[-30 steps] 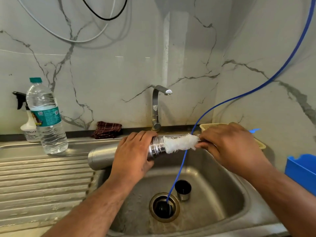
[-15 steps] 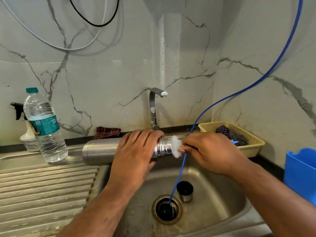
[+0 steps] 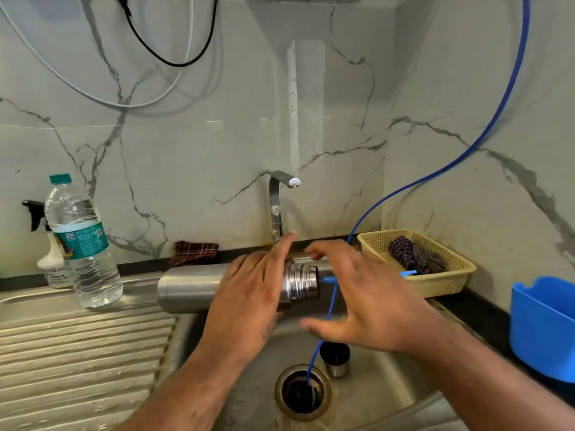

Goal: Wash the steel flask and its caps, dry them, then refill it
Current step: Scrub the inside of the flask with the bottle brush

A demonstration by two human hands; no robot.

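The steel flask (image 3: 189, 287) lies level over the back left rim of the sink (image 3: 389, 393), its threaded mouth pointing right. My left hand (image 3: 249, 303) grips it just behind the neck. A blue brush handle (image 3: 327, 279) sticks out of the mouth, and the white bristles are hidden inside. My right hand (image 3: 367, 306) hovers at the mouth with blurred, spread fingers, and the handle passes behind its palm. A small steel cap (image 3: 336, 362) with a dark inside stands upright in the basin beside the drain (image 3: 303, 391).
A blue hose (image 3: 435, 178) drops from the upper right into the drain. The tap (image 3: 275, 209) stands behind the flask. A water bottle (image 3: 82, 244) and spray bottle (image 3: 51, 265) stand on the left drainboard. A checked cloth (image 3: 194, 251), yellow basket (image 3: 441, 284) and blue tub (image 3: 544, 325) line the counter.
The white brush head has gone fully into the flask, leaving only the blue handle showing. My right hand has loosened from a closed grip to spread fingers. The flask stays level in my left hand.
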